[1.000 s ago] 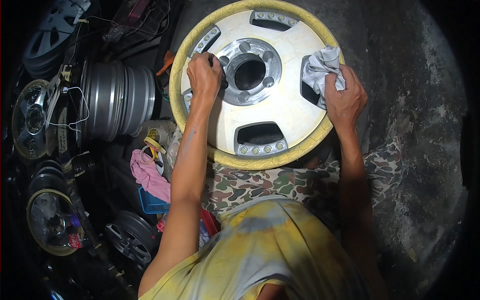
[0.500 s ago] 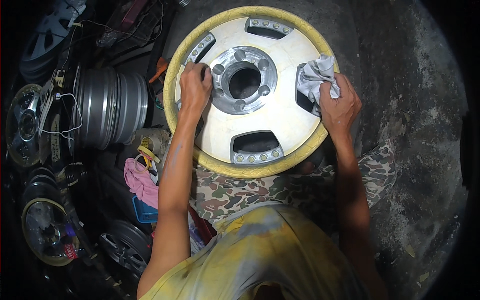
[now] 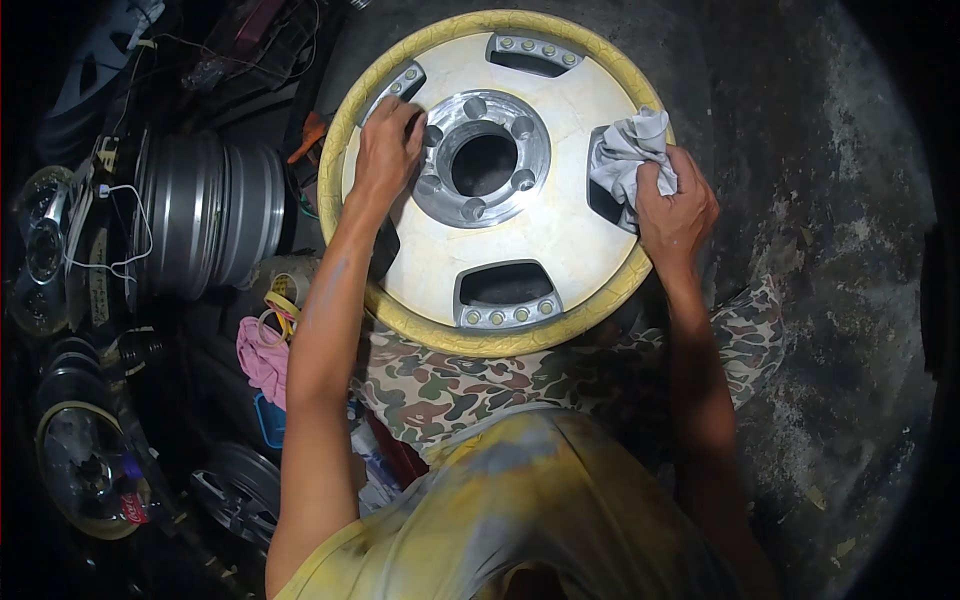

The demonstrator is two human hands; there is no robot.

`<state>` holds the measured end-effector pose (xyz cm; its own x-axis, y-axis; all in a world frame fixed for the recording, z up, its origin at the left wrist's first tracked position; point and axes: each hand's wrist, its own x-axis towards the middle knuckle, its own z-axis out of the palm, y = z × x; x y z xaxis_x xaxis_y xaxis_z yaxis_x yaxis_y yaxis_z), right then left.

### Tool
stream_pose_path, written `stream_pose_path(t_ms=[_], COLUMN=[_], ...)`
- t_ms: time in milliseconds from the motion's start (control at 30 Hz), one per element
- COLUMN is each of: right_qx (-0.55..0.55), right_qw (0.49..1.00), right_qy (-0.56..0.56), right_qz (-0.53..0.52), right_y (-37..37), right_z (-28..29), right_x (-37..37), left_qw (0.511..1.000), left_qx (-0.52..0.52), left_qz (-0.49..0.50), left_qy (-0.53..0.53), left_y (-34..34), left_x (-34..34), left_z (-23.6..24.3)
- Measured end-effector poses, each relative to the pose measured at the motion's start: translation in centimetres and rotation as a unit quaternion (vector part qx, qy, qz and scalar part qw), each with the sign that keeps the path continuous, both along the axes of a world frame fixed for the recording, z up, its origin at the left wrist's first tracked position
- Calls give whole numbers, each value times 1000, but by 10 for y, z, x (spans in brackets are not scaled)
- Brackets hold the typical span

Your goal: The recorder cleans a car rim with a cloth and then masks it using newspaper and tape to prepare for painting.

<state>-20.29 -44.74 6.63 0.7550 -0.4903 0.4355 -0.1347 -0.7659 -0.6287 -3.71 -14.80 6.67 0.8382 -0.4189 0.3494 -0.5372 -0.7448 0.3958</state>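
Observation:
A large wheel rim [image 3: 555, 225] stands before me, its face off-white, its edge wrapped in yellow tape and its hub bare metal. Bolt heads line the silver brackets in its cutouts. My left hand [image 3: 387, 150] lies on the upper-left face, next to a cutout. Its fingers are curled together, and whatever is under them is hidden. At the right side my right hand [image 3: 677, 205] is closed on a crumpled pale grey cloth [image 3: 630, 148]. The cloth touches the edge of the right cutout, and part of it hangs over the opening.
A wide metal rim [image 3: 205, 210] lies on its side at the left, near more wheels [image 3: 85, 465]. A pink cloth [image 3: 262, 360], tape rolls [image 3: 280, 312] and a blue basket [image 3: 270, 418] sit by my left arm. Stained concrete floor [image 3: 820, 250] extends to the right.
My left hand has moved slightly up the rim's face, toward the upper-left cutout. My right hand still holds the cloth in nearly the same spot. The whole view has shifted a little.

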Motion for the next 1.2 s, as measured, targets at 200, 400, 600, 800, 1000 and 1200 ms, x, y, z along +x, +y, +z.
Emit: stream_pose_path(t_ms=[200,400,600,800,1000,1200], right_qx=[-5,10,3,18,20,25], right_qw=[1000,1000,1000,1000,1000,1000], right_qy=[-11,-10,-22,-5,-12,-11], right_qz=[-6,2,-12,-9,-13,-13], right_y=[-1,-2,-2,-4,-4,-3], right_z=[-1,-3,-5,-5,-6,-4], right_x=[1,1,2,0,0,-2], left_qw=[986,996,981,927,866,927], left_qx=[-1,-6,37,147,220,186], left_qz=[-164,-90,-187,-332,-400,-321], left_qy=[-8,0,-43,-94,-203,-59], left_y=[-29,2,-38,-72,-96,-98], left_x=[36,20,46,41,19,-46], left_z=[-7,-3,-1,19,27,23])
